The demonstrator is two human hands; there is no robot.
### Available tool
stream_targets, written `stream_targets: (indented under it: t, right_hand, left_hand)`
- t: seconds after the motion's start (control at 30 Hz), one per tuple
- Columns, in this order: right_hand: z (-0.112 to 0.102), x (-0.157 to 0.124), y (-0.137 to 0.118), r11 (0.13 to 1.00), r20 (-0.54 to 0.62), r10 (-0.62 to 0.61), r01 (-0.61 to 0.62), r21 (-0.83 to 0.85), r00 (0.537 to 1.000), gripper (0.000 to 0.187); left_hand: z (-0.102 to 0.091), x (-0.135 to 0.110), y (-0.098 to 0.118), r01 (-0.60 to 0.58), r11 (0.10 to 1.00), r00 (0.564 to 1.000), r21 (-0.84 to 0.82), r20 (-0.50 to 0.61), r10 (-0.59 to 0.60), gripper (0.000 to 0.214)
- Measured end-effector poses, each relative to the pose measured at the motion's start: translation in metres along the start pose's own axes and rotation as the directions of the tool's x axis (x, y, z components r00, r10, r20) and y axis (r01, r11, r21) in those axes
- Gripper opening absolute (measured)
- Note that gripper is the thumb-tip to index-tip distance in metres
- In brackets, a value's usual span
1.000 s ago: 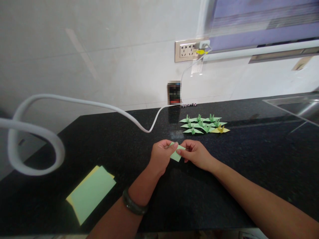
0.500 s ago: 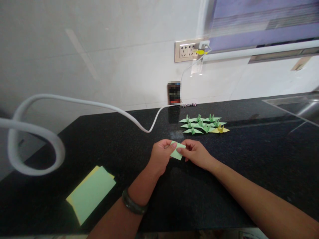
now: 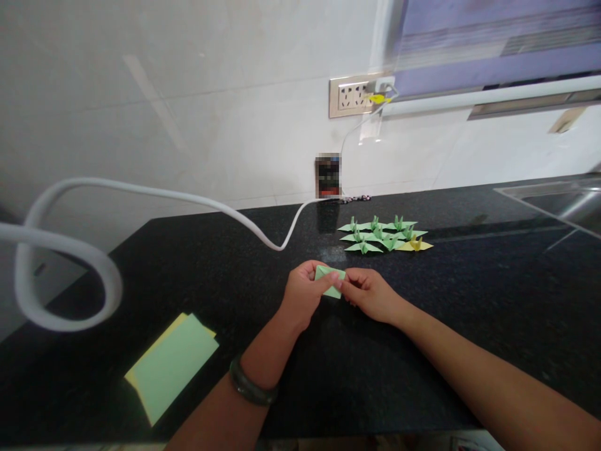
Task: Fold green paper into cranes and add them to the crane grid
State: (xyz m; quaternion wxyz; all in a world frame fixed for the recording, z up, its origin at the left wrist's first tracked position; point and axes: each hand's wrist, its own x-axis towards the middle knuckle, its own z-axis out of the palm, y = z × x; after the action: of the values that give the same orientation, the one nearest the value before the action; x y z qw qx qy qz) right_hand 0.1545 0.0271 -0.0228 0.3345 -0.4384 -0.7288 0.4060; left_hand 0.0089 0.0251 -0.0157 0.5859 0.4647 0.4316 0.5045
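A small folded square of light green paper [image 3: 323, 274] is held between my two hands above the dark counter. My left hand [image 3: 303, 291] grips it from the left, its thumb lying across the front of the paper. At the right edge, my right hand [image 3: 370, 293] pinches the paper between thumb and fingers. The fingers behind the paper are partly hidden. Just beyond my hands stand several green paper cranes [image 3: 378, 235] in close rows, with one yellow paper crane [image 3: 416, 245] at their right front.
Green and yellow paper sheets [image 3: 176, 366] lie on the black counter [image 3: 375, 382] at the left. A thick white cable [image 3: 206, 203] loops across the left side. A blurred-out dark object [image 3: 328, 175] leans on the wall below a socket [image 3: 352, 96]. A metal sink [image 3: 568, 200] is at the far right.
My left thumb has slid right across the paper, and the paper has turned and shifted slightly left. My right thumb has drawn back to the paper's right edge.
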Motion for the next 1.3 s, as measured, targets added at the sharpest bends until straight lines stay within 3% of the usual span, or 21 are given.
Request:
stream_targets:
  t: [0.17,0.37,0.53,0.77,0.93,1.17,1.3]
  right_hand:
    - [-0.001,-0.002,-0.004,0.999,0.028,-0.016,0.015,0.04,0.999,0.031]
    - [-0.003,-0.003,-0.006,0.999,0.054,-0.01,0.007,0.049,0.998,0.029]
    - [-0.004,-0.002,-0.002,0.999,0.044,0.004,-0.006,0.035,0.999,0.029]
    - [-0.003,0.002,0.007,0.999,0.003,0.028,-0.028,0.019,1.0,0.028]
    - [-0.003,0.002,0.005,1.0,0.013,0.009,-0.009,0.008,1.0,0.027]
    - [-0.005,0.001,0.002,0.997,0.049,-0.059,0.061,-0.038,0.997,0.024]
    - [-0.006,0.002,0.003,0.997,-0.029,-0.063,0.061,-0.048,0.998,0.022]
  left_hand:
    - [0.001,-0.003,0.002,0.006,0.996,1.0,0.091,0.007,-0.006,0.024]
    - [0.001,-0.003,0.003,0.037,0.999,0.999,0.037,0.02,-0.038,0.033]
    - [0.001,0.0,0.003,0.075,0.997,0.996,-0.008,-0.036,-0.076,0.043]
    - [0.0,-0.001,0.0,-0.079,0.979,0.996,0.185,-0.034,0.087,0.029]
    - [-0.002,0.001,-0.006,-0.098,0.954,0.993,0.283,-0.043,0.114,0.027]
    - [-0.003,0.001,-0.005,-0.088,0.971,0.989,0.224,-0.099,0.113,0.028]
    - [-0.003,0.002,-0.003,-0.042,0.99,0.993,0.137,-0.107,0.057,0.027]
